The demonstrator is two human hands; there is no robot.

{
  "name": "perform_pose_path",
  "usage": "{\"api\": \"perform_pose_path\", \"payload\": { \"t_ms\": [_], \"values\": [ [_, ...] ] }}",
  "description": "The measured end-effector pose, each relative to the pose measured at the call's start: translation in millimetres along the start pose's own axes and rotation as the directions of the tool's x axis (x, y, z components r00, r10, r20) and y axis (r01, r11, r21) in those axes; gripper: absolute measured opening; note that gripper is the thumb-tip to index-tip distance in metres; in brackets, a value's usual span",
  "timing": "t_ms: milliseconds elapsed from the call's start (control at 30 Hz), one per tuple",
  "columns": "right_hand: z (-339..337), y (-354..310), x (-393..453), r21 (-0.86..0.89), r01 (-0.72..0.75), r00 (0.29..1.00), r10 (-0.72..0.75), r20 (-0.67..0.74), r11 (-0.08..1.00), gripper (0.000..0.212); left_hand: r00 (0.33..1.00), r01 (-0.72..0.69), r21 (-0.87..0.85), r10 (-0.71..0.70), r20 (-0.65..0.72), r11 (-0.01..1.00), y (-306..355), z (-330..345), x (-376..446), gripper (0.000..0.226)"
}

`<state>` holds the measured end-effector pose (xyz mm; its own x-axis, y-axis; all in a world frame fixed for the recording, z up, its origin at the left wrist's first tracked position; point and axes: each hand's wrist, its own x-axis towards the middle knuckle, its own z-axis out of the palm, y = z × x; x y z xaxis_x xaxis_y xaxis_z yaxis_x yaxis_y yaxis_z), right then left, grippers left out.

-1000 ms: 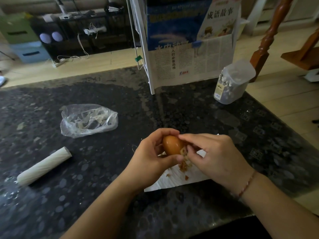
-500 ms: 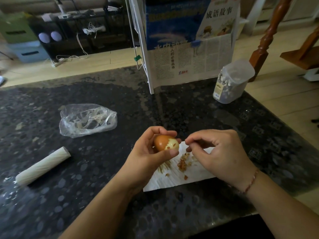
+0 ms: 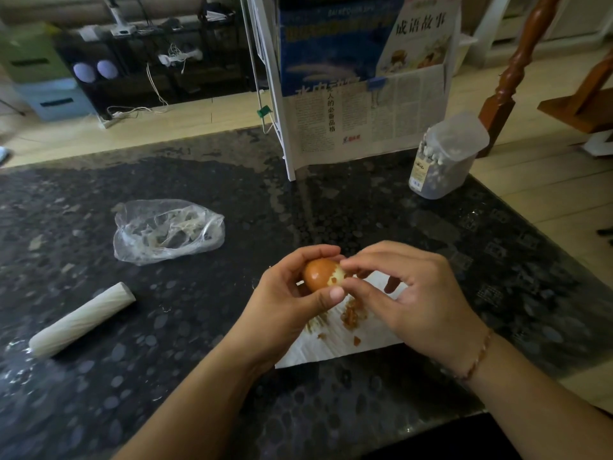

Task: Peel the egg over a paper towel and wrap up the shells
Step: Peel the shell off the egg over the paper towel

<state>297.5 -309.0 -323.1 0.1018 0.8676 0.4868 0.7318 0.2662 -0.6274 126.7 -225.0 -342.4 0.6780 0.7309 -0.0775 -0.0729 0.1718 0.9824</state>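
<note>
Holding egg (image 3: 319, 274), left hand (image 3: 288, 302), right hand (image 3: 416, 298) seemingly picking

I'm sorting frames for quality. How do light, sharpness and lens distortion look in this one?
Head view: dim and underexposed on the dark table, brighter on the wooden floor beyond; the egg, left hand and right hand are reasonably sharp over the paper towel; wide-angle bending curves the table's edges; pale glare patches lie on the table near the newspaper rack.

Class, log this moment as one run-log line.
step: peeling | left hand: holds egg | right hand: pinches shell at egg | shell bits: on paper towel
</note>
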Motion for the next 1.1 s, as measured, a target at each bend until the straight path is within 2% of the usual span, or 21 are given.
{"api": "perform_pose_path", "payload": {
  "t_ms": [67, 133, 200, 367, 500, 600, 767, 867, 967, 1067, 1100],
  "values": [
    [0.7, 0.4, 1.7, -0.012, -0.007, 1.000, 0.007, 0.000, 1.000, 0.020, 0.999, 0.017, -0.084, -0.013, 0.045, 0.996, 0.0, -1.4, -1.2, 0.062],
    [0.0, 1.9, 3.2, -0.015, -0.025, 0.999, 0.025, -0.020, 1.000, 0.016, 0.994, 0.040, -0.194, -0.020, 0.107, 0.980, 0.8, -2.7, -3.1, 0.055],
    [0.0, 3.3, 3.6, -0.017, -0.040, 0.999, 0.040, -0.022, 0.999, 0.015, 0.991, 0.050, -0.232, -0.020, 0.130, 0.971, 0.1, -4.5, -4.3, 0.051],
    [5.6, 4.4, 2.1, 0.004, 0.009, 0.999, -0.009, -0.032, 1.000, 0.003, 0.993, 0.050, -0.180, -0.030, 0.112, 0.982, -1.4, -6.1, -3.5, 0.051],
    [8.7, 5.6, 1.3, 0.008, 0.046, 0.997, -0.046, -0.069, 0.999, 0.013, 0.993, 0.065, -0.149, -0.049, 0.111, 0.987, -0.9, -7.0, -3.4, 0.053],
    [8.4, 6.0, 2.3, 0.001, 0.052, 0.997, -0.052, -0.060, 0.999, 0.011, 0.992, 0.067, -0.117, -0.054, 0.113, 0.991, 1.1, -6.3, -4.2, 0.055],
    [3.5, 9.0, 4.3, -0.080, 0.058, 0.997, -0.054, 0.055, 0.995, 0.006, 0.997, 0.078, -0.132, -0.074, 0.037, 0.988, -0.7, -7.3, -4.6, 0.046],
    [-10.5, 16.3, 4.5, -0.167, 0.009, 0.986, 0.019, 0.164, 0.986, 0.008, 0.997, 0.074, -0.170, -0.079, -0.024, 0.983, -1.4, -9.9, -4.8, 0.045],
    [-11.8, 17.0, 1.8, -0.355, -0.016, 0.940, 0.135, 0.312, 0.935, 0.019, 0.997, 0.068, -0.149, -0.070, -0.010, 0.987, -0.8, -11.8, -4.7, 0.042],
    [-5.7, 14.4, 2.4, -0.467, -0.021, 0.929, 0.189, 0.317, 0.884, 0.042, 0.999, 0.042, -0.120, -0.042, 0.006, 0.992, 1.3, -11.2, -4.8, 0.040],
    [-4.9, 13.5, 2.8, -0.478, -0.008, 0.932, 0.180, 0.313, 0.878, 0.044, 0.999, 0.037, -0.114, -0.037, 0.004, 0.993, 1.8, -10.4, -4.6, 0.040]
  ]
}}
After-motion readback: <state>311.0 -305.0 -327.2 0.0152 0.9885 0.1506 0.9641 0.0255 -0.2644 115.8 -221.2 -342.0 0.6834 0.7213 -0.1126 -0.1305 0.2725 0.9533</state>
